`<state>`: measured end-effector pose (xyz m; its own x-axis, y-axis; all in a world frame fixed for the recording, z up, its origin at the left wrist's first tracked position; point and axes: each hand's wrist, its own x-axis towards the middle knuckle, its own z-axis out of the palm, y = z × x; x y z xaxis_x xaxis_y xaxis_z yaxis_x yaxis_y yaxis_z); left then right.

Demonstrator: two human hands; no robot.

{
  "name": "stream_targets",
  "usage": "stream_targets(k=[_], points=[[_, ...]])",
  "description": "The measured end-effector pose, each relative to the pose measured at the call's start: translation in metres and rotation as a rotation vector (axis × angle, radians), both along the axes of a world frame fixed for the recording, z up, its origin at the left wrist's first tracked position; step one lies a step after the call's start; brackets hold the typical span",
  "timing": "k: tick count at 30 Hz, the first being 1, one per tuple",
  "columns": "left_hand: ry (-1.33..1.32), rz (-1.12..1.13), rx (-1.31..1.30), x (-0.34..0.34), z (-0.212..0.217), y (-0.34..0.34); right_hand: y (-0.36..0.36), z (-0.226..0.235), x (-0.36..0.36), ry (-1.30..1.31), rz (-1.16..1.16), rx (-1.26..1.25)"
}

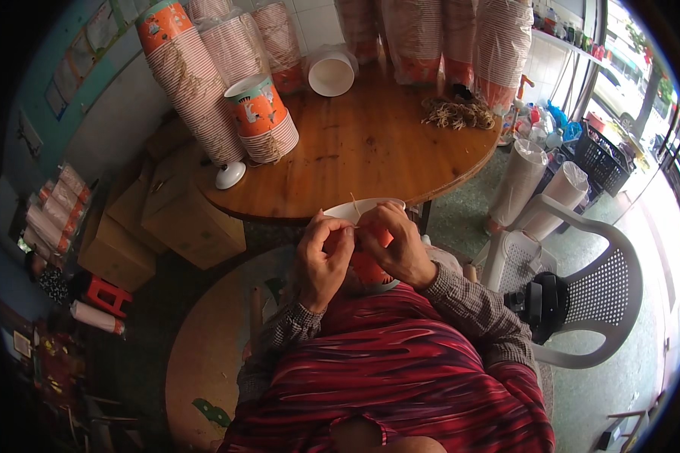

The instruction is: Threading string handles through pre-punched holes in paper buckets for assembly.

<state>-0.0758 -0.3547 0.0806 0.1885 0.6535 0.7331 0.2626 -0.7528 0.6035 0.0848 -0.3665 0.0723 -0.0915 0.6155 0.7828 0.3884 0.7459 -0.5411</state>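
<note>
Table [370, 155] of brown wood, rounded at its edge, spreads across the upper middle; to the person's right stands a grey plastic chair [598, 270] with a perforated back, a black object [542, 306] on its seat; cardboard boxes [193, 215] sit on the floor to the left, beside the table's edge. Tall stack of paper buckets [196, 94], orange and pale, leans at the table's left side; a shorter stack [268, 121] stands just beside it; more stacks [412, 45] in clear plastic line the far edge.

Orange paper bucket [370, 273] is close to the body, between the person's striped garment [385, 343] and the near table edge; its white rim [381, 202] faces the table, a turquoise edge faces the garment, and the hands partly cover it. Left hand [323, 260] and right hand [400, 245] meet over the bucket, fingers drawn narrow, thumbs and forefingers pinching a thin strand of twine [353, 201] that sticks up between them; loose twine [459, 113] lies bunched at the table's right; a small white lid [230, 175] rests at its left edge.
</note>
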Motion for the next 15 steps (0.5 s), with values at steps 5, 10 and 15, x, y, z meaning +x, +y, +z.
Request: stream_targets(k=[5, 10, 15], points=[[-0.075, -0.102, -0.139, -0.004, -0.001, 0.003, -0.001, 0.003, -0.001, 0.021, -0.022, -0.051], [-0.002, -0.050, -0.076, -0.003, 0.003, 0.001, 0.000, 0.001, 0.004, 0.050, 0.023, -0.231], [0.203, 0.189, 0.329, 0.000, 0.007, -0.003, -0.008, 0.012, 0.005, 0.174, 0.132, -0.449]])
